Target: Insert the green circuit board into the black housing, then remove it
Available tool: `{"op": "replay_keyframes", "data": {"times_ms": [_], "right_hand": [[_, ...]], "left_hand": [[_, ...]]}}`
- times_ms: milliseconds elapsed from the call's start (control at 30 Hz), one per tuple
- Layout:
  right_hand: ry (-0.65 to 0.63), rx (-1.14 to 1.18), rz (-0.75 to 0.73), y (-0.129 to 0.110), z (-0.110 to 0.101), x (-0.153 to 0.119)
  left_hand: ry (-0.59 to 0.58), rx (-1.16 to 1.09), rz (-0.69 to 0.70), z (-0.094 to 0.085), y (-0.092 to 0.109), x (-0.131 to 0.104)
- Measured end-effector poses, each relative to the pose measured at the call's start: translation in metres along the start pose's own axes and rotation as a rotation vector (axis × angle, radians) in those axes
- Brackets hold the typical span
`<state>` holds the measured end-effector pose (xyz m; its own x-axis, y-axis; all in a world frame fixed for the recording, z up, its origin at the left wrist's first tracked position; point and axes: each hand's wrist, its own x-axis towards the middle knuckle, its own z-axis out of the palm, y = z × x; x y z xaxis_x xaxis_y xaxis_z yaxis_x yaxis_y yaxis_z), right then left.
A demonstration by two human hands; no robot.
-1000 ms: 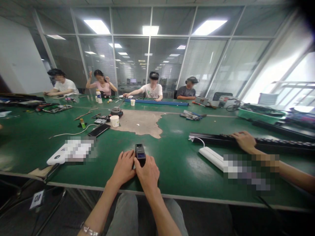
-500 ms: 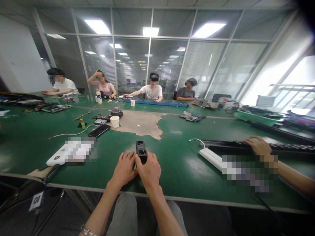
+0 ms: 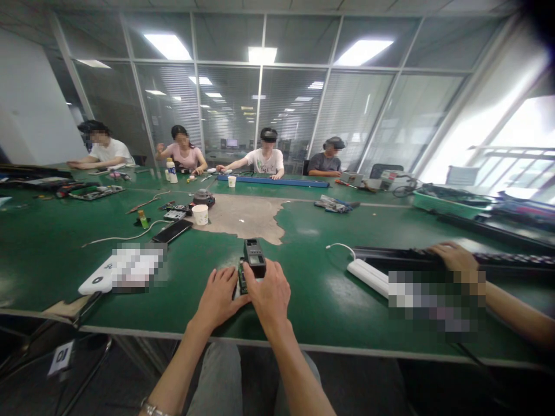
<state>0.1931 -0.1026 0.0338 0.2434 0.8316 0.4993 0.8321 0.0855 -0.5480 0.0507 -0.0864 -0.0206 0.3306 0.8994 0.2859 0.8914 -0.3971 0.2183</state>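
In front of me at the table's near side, my right hand (image 3: 269, 289) grips a black plastic housing (image 3: 255, 256) with rectangular openings in its top. The housing is raised and tilted to the right. Beneath and left of it shows a green circuit board (image 3: 241, 278), partly hidden by the housing and my fingers. My left hand (image 3: 222, 293) is closed against the board's left side, its thumb stretched across the near end toward my right hand.
A power bank-like white device (image 3: 95, 279) lies left, near a black phone (image 3: 172, 231) and a paper cup (image 3: 200, 215). At right are a white strip (image 3: 368, 276) with a cable and a co-worker's hand (image 3: 457, 260) on a long black part. Several people sit across the green table (image 3: 312, 300).
The black housing has come up and right in my right hand, exposing the green circuit board beside it. My left hand stays in nearly the same place.
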Motion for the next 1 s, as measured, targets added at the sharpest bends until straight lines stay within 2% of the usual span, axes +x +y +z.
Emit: {"op": "replay_keyframes", "data": {"times_ms": [433,700,1000], "right_hand": [[0.033,-0.051,0.055,0.039,-0.002,0.002],[0.003,-0.026,0.070,0.063,0.000,0.002],[-0.052,-0.039,0.075,0.070,0.011,-0.004]], "left_hand": [[0.013,0.003,-0.004,0.001,0.000,-0.001],[0.006,0.002,-0.010,0.001,0.000,0.001],[0.005,0.010,-0.002,-0.001,0.001,0.001]]}}
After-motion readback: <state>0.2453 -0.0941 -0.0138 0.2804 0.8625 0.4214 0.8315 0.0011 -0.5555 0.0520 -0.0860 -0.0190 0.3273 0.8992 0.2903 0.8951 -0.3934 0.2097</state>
